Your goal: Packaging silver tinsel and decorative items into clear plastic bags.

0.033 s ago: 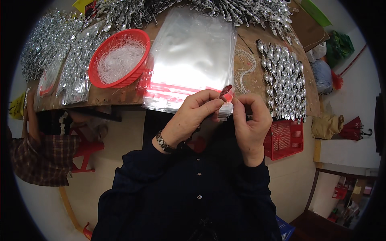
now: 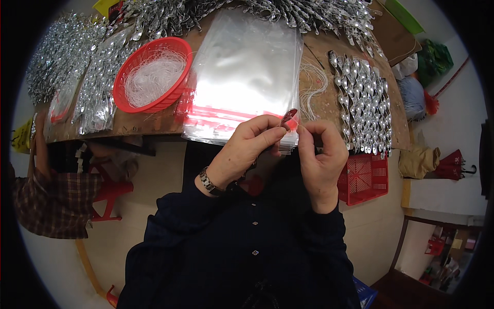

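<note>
My left hand, with a watch on its wrist, pinches a shiny twisted metallic strip between thumb and forefinger. The strip's tip, dark with reddish reflections, sticks up past the fingers; the rest is hidden by the hand. Close by on the right, my right hand is closed in a pinch, and what looks like a fine pale thread runs from its fingertips toward the strip. Both hands are over the front edge of a stack of clear plastic bags. Loose white threads lie on the table beyond my right hand.
A red basket of white thread stands left of the bags. Silver twisted strips lie in rows at right, with more heaped at the back. A red crate sits below the table. Another person works at far left.
My hands and the strip hold the same position. At far left, the other person's arm has shifted slightly.
</note>
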{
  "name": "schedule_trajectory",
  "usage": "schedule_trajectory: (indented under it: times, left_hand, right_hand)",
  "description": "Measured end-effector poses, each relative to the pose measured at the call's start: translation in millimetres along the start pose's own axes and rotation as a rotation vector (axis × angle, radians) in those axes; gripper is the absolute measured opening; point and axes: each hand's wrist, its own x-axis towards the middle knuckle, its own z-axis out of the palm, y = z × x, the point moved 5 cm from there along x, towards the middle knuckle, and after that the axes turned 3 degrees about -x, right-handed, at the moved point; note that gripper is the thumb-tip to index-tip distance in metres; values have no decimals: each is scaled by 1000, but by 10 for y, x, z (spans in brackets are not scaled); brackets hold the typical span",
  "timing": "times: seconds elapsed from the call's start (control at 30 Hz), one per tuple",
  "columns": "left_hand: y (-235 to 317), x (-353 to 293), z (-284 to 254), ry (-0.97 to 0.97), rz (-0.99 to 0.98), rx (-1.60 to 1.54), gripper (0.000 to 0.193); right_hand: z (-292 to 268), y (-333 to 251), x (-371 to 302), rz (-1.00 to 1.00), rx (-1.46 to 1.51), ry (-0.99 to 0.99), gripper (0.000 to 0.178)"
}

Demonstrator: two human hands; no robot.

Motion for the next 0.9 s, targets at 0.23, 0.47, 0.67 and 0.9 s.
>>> schedule_trajectory:
  times: [0.23, 0.47, 0.67, 0.9]
  left_hand:
    - [-3, -2, 17, 9, -2, -22, 21]
    - [-27, 6, 23, 9, -10, 2, 21]
    - [-38, 3, 21, 4, -7, -12, 21]
    - [-65, 2, 24, 15, -17, -3, 21]
  right_hand:
    - [-20, 2, -2, -7, -16, 23, 8]
    - [-29, 20, -12, -24, -10, 41, 9]
    - [-18, 1, -8, -34, -33, 36, 9]
    - [-11, 8, -13, -55, -50, 33, 10]
